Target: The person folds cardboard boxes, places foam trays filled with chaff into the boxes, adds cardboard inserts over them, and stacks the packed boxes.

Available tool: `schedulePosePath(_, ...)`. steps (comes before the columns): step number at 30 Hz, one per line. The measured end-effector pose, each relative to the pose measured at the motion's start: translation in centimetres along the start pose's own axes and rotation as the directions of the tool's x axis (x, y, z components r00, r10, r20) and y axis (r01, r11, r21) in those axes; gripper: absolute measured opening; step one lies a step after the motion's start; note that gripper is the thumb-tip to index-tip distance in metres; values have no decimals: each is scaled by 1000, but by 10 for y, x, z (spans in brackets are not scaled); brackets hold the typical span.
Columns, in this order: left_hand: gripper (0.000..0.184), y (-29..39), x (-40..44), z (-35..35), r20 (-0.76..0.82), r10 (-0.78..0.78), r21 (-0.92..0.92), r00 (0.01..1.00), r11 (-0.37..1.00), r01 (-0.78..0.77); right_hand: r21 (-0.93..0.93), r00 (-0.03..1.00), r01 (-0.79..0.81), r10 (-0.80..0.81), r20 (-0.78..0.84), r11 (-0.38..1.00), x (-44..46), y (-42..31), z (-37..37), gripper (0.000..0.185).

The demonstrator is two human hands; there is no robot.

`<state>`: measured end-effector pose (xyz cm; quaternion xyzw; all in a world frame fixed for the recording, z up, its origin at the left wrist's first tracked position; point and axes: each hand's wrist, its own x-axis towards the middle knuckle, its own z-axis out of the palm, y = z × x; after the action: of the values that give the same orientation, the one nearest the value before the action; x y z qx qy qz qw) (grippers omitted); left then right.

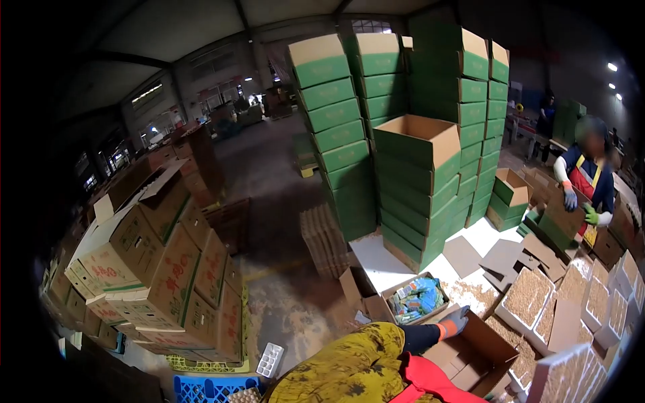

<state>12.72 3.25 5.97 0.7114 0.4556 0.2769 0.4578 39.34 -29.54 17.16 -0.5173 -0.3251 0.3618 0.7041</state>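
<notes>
My left hand (453,323), in a grey-blue glove with an orange cuff, is closed on the upper edge of an open brown cardboard box (485,341). The fingertips are small and partly hard to make out. Bare cardboard and flaps show inside the box, which lies just in front of my red apron (437,379). A yellow-brown patterned sleeve (342,359) covers my left arm. Beside that hand stands an open carton (398,318) holding blue-green plastic packets (416,297). My right hand is out of sight.
Tall stacks of green cartons (336,131) rise ahead. White trays of grainy brown material (527,295) crowd the right, near loose cardboard sheets (463,255). A co-worker (588,178) in gloves handles a box there. Stacked printed cartons (168,275) and a blue crate (208,388) are at left.
</notes>
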Motion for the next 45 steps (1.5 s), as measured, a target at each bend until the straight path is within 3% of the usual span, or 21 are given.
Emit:
schedulePosePath(3, 51, 16, -9, -13, 32, -3, 69, 999, 998, 0, 588, 877, 118, -362, 316, 800, 0, 6, -43, 69)
schedulePosePath(5, 55, 18, -14, -15, 43, -24, 97, 999, 995, 20, -112, 936, 324, -301, 184, 939, 11, 23, -34, 64)
schedulePosePath(6, 54, 20, -15, -16, 44, -34, 76, 998, 997, 31, -719, 952, 234, -303, 35, 654, 8, 27, -26, 62)
schedulePosePath(7, 54, 22, -15, -18, 47, -45, 56, 998, 998, 42, -541, 977, 108, -189, -96, 834, 18, 37, -15, 66)
schedulePosePath(9, 48, 7, -7, -11, 24, 2, -8, 1000, 1000, -2, -597, 944, 328, -231, 235, 732, 23, 29, -8, 66)
schedulePosePath(11, 47, -22, 5, 18, -85, -50, -401, 995, 916, 11, -668, 878, 443, -140, 457, 599, 26, 11, 1, 65)
schedulePosePath(13, 44, -41, 17, 35, -87, -40, -532, 995, 846, -13, -335, 980, -178, 196, 18, 925, 24, -34, 59, 67)
schedulePosePath(14, 43, -48, 22, 40, -94, -35, -607, 995, 794, -29, -36, 895, -436, 429, -125, 899, 23, -48, 77, 68)
schedulePosePath(16, 42, -45, 23, 31, -24, 20, -485, 1000, 874, -29, -97, 936, -352, 352, -22, 931, 24, -39, 74, 69)
schedulePosePath(18, 46, -29, 17, 6, 176, 11, 37, 984, 999, -18, -170, 953, -295, 301, 13, 940, 28, -28, 83, 70)
schedulePosePath(21, 43, -27, 14, 8, 76, 157, 176, 985, 970, -168, -203, 961, -256, 272, 54, 945, 31, -18, 98, 70)
schedulePosePath(27, 38, -57, 30, 34, -59, 66, -238, 996, 968, -78, -245, 963, -212, 245, 115, 946, 34, -6, 118, 70)
schedulePosePath(33, 35, -52, 25, 13, -142, 307, 27, 941, 952, -306, -295, 960, -166, 223, 170, 941, 45, 6, 120, 71)
schedulePosePath(36, 37, -48, 28, 10, -63, 116, -117, 991, 986, -123, -378, 947, -93, 199, 253, 921, 59, 22, 106, 71)
schedulePosePath(38, 35, -41, 22, 13, -58, 192, -66, 980, 978, -196, -539, 891, 63, 196, 409, 840, 77, 37, 89, 71)
schedulePosePath(39, 34, -40, 13, 11, -51, 260, 16, 964, 966, -259, -768, 843, 146, 328, 427, 624, 74, 10, 97, 75)
schedulePosePath(41, 33, -34, -4, -4, -14, 405, 212, 914, 895, -393, -798, 748, 421, 333, 574, 430, 81, 13, 102, 62)
schedulePosePath(42, 32, -29, -12, -12, 5, 460, 283, 888, 851, -443, -985, 752, 170, 644, 143, 20, 78, -13, 130, 48)
schedulePosePath(43, 32, -25, -13, -19, 22, 510, 341, 860, 805, -486, -889, 802, 448, 481, 354, -92, 85, 41, 81, 34)
schedulePosePath(44, 32, -22, -13, -24, 38, 555, 396, 831, 755, -522, -893, 793, 438, 514, 326, -109, 89, 56, 70, 44)
schedulePosePath(45, 32, -20, -12, -29, 62, 583, 433, 810, 716, -548, -813, 790, 533, 484, 377, -235, 87, 69, 63, 31)
